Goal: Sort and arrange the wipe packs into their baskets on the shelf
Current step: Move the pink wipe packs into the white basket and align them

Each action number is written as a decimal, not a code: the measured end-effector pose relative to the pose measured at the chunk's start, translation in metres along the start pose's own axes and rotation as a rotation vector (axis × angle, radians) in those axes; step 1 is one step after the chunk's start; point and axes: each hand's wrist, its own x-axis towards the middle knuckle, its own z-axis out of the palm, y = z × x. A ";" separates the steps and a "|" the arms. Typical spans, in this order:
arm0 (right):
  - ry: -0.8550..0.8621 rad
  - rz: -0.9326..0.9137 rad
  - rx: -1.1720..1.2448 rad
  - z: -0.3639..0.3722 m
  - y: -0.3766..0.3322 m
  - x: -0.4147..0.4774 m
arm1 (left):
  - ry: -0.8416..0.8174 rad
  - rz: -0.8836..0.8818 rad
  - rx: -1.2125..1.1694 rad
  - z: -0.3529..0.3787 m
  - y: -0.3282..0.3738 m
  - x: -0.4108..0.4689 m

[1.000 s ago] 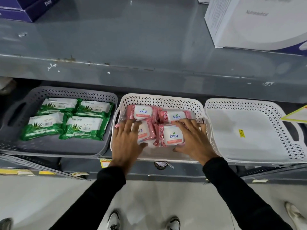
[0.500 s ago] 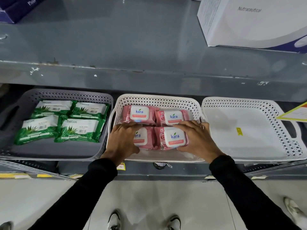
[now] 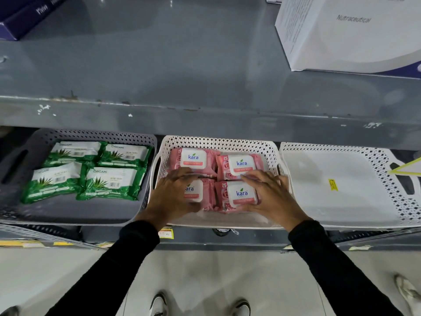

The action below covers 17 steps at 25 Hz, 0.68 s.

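Note:
Several pink Kara wipe packs (image 3: 241,165) lie two by two in the white middle basket (image 3: 218,141). My left hand (image 3: 169,197) lies flat over the near left pink pack (image 3: 206,193), fingers spread. The near right pink pack (image 3: 241,193) has my right hand (image 3: 272,197) against its right side, fingertips on its top edge. Neither hand lifts a pack. Several green Origami aloe vera packs (image 3: 111,182) lie in the grey left basket (image 3: 145,142).
A white basket (image 3: 396,201) with only a yellow sticker stands at the right. A grey upper shelf (image 3: 205,65) overhangs the baskets, with a white box (image 3: 350,33) at its right and a dark blue box (image 3: 25,12) at its left. My shoes and pale floor lie below.
Both hands slid slightly back toward the basket's near side, pressing the front two pink packs together. The packs now sit in a tighter two-by-two block.

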 end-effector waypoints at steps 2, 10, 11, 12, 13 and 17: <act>0.140 -0.007 0.002 -0.007 0.001 0.009 | 0.127 0.046 -0.030 0.000 0.004 0.008; 0.075 -0.013 -0.012 -0.008 0.008 0.057 | 0.187 0.096 0.121 0.003 0.003 0.058; 0.073 -0.003 -0.004 -0.006 0.009 0.058 | 0.174 0.094 0.117 0.005 0.001 0.060; 0.080 0.005 0.000 -0.005 0.010 0.058 | 0.172 0.092 0.107 0.007 -0.002 0.061; 0.090 0.010 -0.005 -0.004 0.010 0.058 | 0.177 0.090 0.095 0.008 -0.003 0.062; 0.112 0.054 -0.028 -0.002 0.005 0.057 | 0.191 0.086 0.083 0.011 -0.005 0.062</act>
